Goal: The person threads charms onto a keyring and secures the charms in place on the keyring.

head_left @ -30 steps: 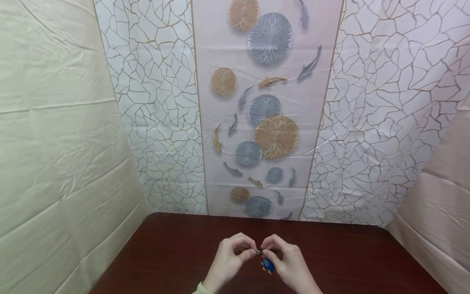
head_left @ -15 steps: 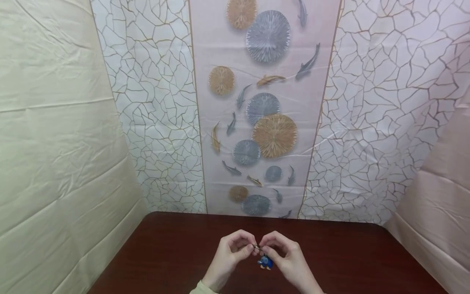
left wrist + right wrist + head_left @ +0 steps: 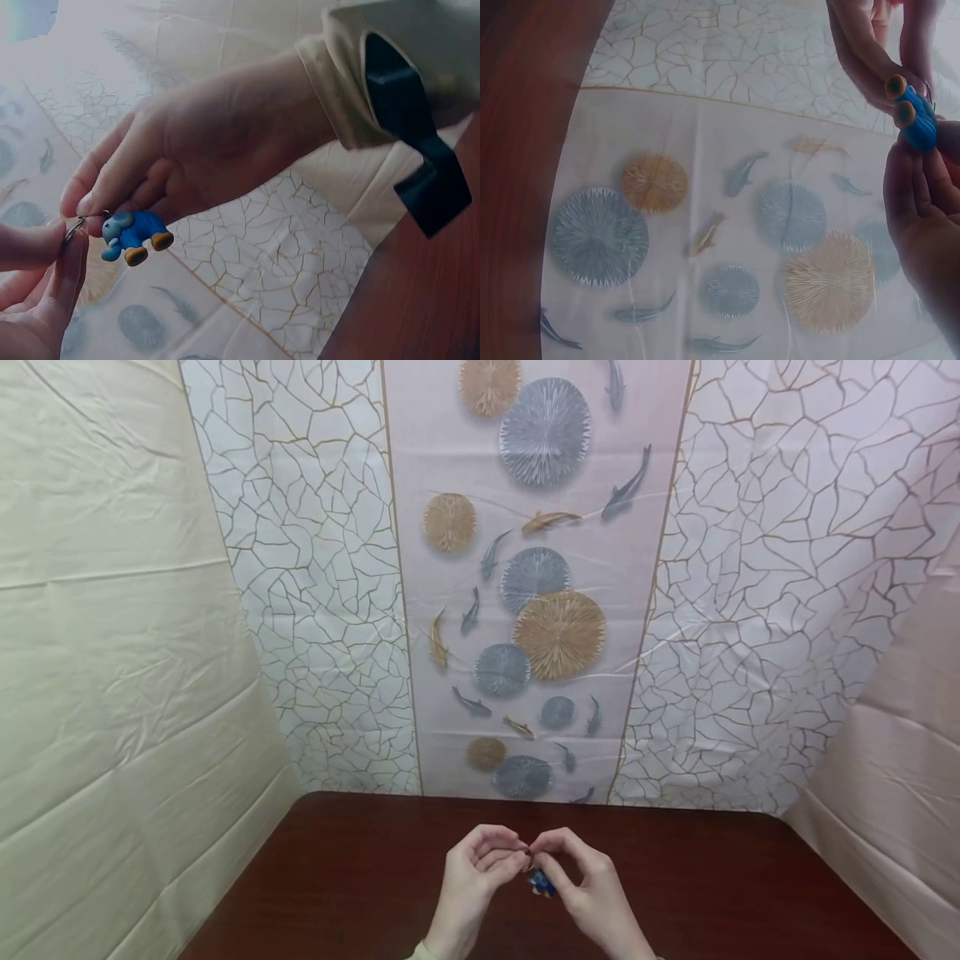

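A small blue elephant keychain (image 3: pixel 542 883) hangs between both hands above the table. Its grey-blue head and orange-brown feet show in the left wrist view, where a thin metal ring (image 3: pixel 73 231) sits at the fingertips. My right hand (image 3: pixel 592 889) pinches this ring between thumb and fingers. The left hand (image 3: pixel 474 878) has its thumb and fingertips closed on the ring's other side, by the elephant's attachment; the fingers hide exactly what they grip. From the right wrist view, the elephant's blue body (image 3: pixel 919 124) and feet show close to the right fingers.
Below the hands lies a dark red-brown table (image 3: pixel 360 860). A cloth with printed fish and round leaf shapes (image 3: pixel 558 635) hangs behind it. Plain cream cloth (image 3: pixel 135 652) stands at the left side, and more cloth (image 3: pixel 892 760) at the right.
The fingertips of both hands have drawn closer together around the ring. The elephant has turned and risen slightly in the head view. The left fingers have shifted over the ring.
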Demonstrator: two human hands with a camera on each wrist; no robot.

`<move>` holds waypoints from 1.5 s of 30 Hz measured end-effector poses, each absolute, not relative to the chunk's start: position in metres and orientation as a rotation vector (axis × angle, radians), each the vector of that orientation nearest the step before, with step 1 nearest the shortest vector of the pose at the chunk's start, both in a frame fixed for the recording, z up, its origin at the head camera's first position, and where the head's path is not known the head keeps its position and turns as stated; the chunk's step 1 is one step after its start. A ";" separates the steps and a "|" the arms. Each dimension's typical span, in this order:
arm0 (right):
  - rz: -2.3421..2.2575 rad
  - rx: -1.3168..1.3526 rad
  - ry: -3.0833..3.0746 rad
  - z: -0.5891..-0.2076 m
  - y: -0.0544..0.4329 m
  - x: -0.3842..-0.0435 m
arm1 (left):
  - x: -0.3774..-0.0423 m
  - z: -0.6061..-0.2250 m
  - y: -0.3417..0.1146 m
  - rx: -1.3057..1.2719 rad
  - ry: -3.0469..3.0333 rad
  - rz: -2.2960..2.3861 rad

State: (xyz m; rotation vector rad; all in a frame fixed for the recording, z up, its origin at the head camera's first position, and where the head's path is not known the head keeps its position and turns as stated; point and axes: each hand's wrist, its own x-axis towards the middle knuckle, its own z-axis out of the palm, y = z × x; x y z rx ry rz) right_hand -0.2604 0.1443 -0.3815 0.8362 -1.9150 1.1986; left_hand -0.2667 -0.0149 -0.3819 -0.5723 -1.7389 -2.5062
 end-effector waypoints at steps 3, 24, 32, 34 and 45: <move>1.176 0.832 -1.932 -0.383 0.144 -0.261 | -0.267 -0.382 -0.015 -0.546 -1.780 -2.491; 1.128 0.739 -1.907 -0.387 0.142 -0.265 | -0.267 -0.382 -0.017 -0.612 -1.940 -2.435; 1.077 0.710 -1.887 -0.390 0.142 -0.269 | -0.266 -0.381 -0.013 -0.598 -1.911 -2.499; 1.081 0.715 -1.888 -0.390 0.142 -0.270 | -0.267 -0.382 -0.012 -0.562 -1.889 -2.495; 1.067 0.714 -1.893 -0.390 0.142 -0.270 | -0.267 -0.382 -0.015 -0.590 -1.939 -2.443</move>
